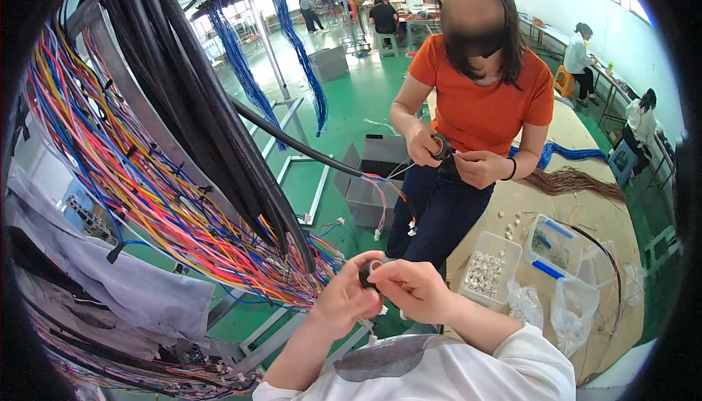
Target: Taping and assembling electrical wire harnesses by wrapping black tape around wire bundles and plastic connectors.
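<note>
In front of my chest, my left hand (346, 293) is closed around a small roll of black tape (367, 275). My right hand (415, 290) meets it from the other side, its fingers pinched at the roll's edge; the strip between those fingertips is too small to make out. White connectors (382, 311) on thin wires hang just under my hands. To the left, a thick bundle of coloured wires (175, 218) runs down close to my left wrist. Black cable sleeves (212, 130) lie over that bundle.
Across from me a person in an orange shirt (479, 94) holds another black tape roll (441, 146) and wires. On the wooden table (468, 218) at right stand a bin of white connectors (485, 269), a second clear bin (552, 244) and plastic bags (574, 306). A grey crate (365, 200) sits ahead.
</note>
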The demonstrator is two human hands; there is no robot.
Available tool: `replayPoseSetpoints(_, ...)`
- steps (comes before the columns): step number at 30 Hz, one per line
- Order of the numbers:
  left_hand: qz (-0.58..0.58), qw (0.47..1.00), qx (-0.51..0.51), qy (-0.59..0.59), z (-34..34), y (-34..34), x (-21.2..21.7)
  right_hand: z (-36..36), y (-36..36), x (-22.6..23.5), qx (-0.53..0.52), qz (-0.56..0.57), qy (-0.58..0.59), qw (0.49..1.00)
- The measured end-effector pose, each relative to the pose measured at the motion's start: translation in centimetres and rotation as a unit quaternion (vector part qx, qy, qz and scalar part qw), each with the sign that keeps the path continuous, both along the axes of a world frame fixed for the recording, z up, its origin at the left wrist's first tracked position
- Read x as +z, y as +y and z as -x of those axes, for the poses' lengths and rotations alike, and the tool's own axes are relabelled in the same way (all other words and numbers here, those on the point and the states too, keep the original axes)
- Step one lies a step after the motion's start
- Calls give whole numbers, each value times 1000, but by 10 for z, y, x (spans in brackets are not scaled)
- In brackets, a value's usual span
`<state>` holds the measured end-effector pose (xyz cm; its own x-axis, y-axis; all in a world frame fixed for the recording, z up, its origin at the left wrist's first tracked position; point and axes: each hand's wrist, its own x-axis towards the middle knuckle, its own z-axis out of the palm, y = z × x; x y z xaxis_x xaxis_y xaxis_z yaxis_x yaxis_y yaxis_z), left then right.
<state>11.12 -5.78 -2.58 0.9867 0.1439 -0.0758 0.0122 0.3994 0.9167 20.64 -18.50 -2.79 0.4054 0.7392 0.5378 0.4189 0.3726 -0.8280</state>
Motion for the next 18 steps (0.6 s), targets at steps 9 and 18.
replayPoseSetpoints(9, -118, 949, 61, -285, 12, -3, -6, -1, -2, 13, 115, 3, 341, 933)
replayPoseSetpoints(18, -234, 958, 97, -137, 8, -5, -12, -3, 0, 4, 50, -15, 77, 996)
